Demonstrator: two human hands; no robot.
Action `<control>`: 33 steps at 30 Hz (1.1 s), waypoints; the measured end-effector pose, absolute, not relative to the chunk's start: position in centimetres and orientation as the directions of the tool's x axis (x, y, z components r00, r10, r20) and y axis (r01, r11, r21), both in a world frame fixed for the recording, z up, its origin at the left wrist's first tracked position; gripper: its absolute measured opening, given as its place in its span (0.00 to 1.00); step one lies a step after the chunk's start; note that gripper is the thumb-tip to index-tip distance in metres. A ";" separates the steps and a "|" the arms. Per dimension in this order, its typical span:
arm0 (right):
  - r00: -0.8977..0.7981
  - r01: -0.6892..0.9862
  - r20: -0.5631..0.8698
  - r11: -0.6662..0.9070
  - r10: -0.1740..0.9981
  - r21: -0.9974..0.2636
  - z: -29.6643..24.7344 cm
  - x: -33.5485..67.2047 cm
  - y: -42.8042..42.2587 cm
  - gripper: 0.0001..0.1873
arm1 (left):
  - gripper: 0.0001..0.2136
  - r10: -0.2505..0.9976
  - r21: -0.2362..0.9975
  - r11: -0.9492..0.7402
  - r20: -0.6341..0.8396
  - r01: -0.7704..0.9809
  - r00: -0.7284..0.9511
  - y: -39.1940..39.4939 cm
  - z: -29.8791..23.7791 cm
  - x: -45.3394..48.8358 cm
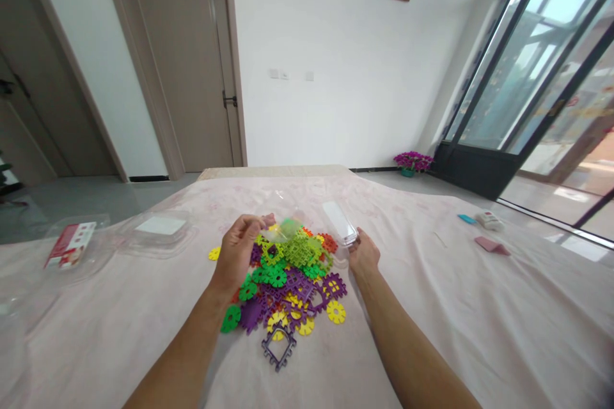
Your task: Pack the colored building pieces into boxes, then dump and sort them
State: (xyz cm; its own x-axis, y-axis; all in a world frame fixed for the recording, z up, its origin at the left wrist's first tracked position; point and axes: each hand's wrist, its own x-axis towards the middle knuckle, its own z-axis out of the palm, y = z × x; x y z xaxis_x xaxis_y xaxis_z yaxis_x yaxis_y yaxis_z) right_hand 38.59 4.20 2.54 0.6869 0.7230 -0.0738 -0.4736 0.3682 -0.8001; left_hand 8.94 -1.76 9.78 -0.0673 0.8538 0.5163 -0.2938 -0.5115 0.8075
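My left hand (240, 239) is closed in a pinch at the edge of a see-through plastic piece (281, 208), whose outline is hard to make out. My right hand (363, 252) grips the near end of a clear plastic box (341, 223) with a white panel, tilted over the cloth. I cannot tell whether the two clear parts are joined. Below and between my hands lies a heap of plastic building pieces: lime green lattice pieces (300, 249), purple toothed squares (300, 284), green notched discs (275, 275) and yellow discs (336, 312). One dark purple frame (279, 346) lies nearest me.
A pale pink cloth (432, 307) covers the table. At left lie clear plastic containers, one with a red label (71, 245), one with a white label (160, 225). At right are a white packet (489, 221), a blue item (466, 219) and a pink folded piece (492, 246).
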 end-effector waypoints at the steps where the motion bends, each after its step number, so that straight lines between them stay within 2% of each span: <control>1: 0.692 -0.494 -0.096 0.372 0.715 -0.786 3.0 38.6 4.3 0.11 | 0.07 0.787 0.785 -0.615 0.617 -0.076 0.001 -2.2 10.1 8.7; 2: 0.693 -0.518 -0.120 0.375 0.711 -0.769 3.5 38.5 4.3 0.11 | 0.06 0.714 0.704 -0.700 0.694 0.120 0.095 -2.7 10.2 8.4; 4: 0.675 -0.533 -0.106 0.383 0.731 -0.754 4.9 38.0 4.2 0.12 | 0.05 0.557 0.440 -0.814 0.774 0.378 0.300 -3.3 9.6 8.1; 7: 0.608 -0.494 0.002 0.381 0.794 -0.782 6.9 36.6 3.2 0.13 | 0.08 0.414 0.097 -0.831 0.765 0.547 0.493 -3.9 7.7 8.1; 10: 0.525 -0.349 0.115 0.337 0.843 -0.875 8.5 35.0 1.6 0.16 | 0.07 0.366 -0.056 -0.781 0.766 0.622 0.529 -4.5 6.1 8.4; 13: 0.466 -0.058 0.242 0.303 0.851 -0.951 9.9 33.7 -0.2 0.18 | 0.07 0.306 -0.108 -0.777 0.796 0.620 0.522 -4.9 5.4 8.6; 15: 0.396 0.127 0.318 0.292 0.861 -0.948 10.8 33.1 -1.4 0.17 | 0.08 0.271 -0.118 -0.789 0.814 0.603 0.514 -5.1 5.2 8.8; 18: 0.270 0.386 0.455 0.337 0.849 -0.859 12.0 32.6 -2.7 0.15 | 0.08 0.239 -0.123 -0.807 0.826 0.578 0.510 -5.5 5.1 9.1; 20: 0.202 0.489 0.506 0.362 0.838 -0.794 12.3 32.2 -3.2 0.14 | 0.09 0.219 -0.133 -0.820 0.826 0.557 0.519 -5.9 5.0 9.2; 23: 0.158 0.402 0.404 0.315 0.901 -0.860 11.8 31.5 -3.3 0.16 | 0.08 0.210 -0.132 -0.831 0.825 0.541 0.524 -6.3 5.0 9.3; 26: 0.076 0.180 0.253 0.236 0.965 -0.955 10.7 30.7 -3.0 0.24 | 0.05 0.247 -0.106 -0.807 0.833 0.582 0.495 -6.2 5.1 8.6; 30: 0.041 -0.092 0.107 0.111 0.993 -0.990 9.7 30.5 -2.3 0.32 | 0.04 0.314 -0.088 -0.725 0.840 0.683 0.442 -5.7 5.1 6.2; 33: 0.064 -0.135 0.075 0.083 0.995 -0.987 9.1 31.2 -1.5 0.31 | 0.03 0.333 -0.130 -0.633 0.845 0.763 0.420 -6.0 5.0 3.2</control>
